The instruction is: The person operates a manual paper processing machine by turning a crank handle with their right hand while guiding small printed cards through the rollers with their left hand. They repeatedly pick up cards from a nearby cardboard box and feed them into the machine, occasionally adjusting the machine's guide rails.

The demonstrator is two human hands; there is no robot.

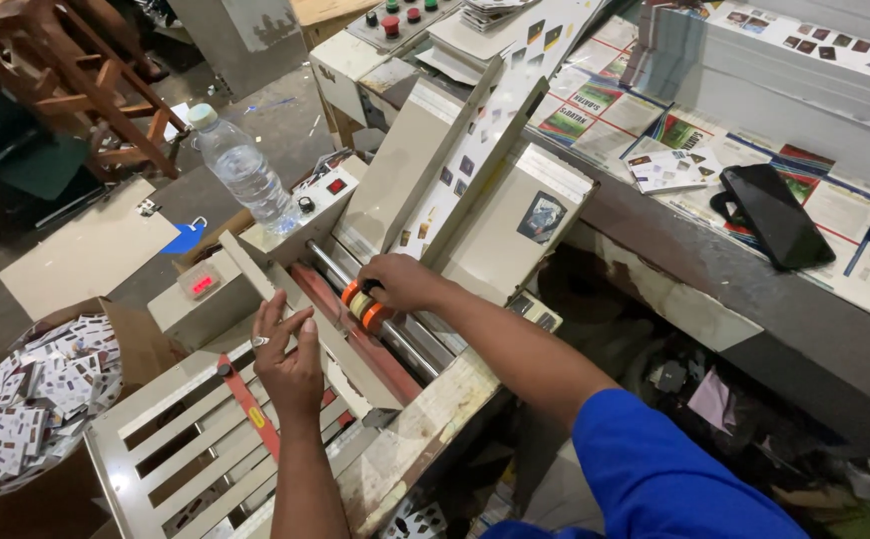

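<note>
While the small beige feeding machine (495, 215) is viewed from the head camera, the right hand (402, 280) is seen clenched over the orange rollers (365, 304) on a steel shaft that runs diagonally from upper left to lower right. Just to the left, the left hand (287, 361) is held released, fingers extended against the slanted guide plate (300, 324), slightly farther from the rollers.

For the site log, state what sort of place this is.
Probably a small print or card-finishing workshop: a beige tabletop machine with orange rollers, a cardboard box of small printed cards on the floor, and printed sheets spread over the bench.
</note>
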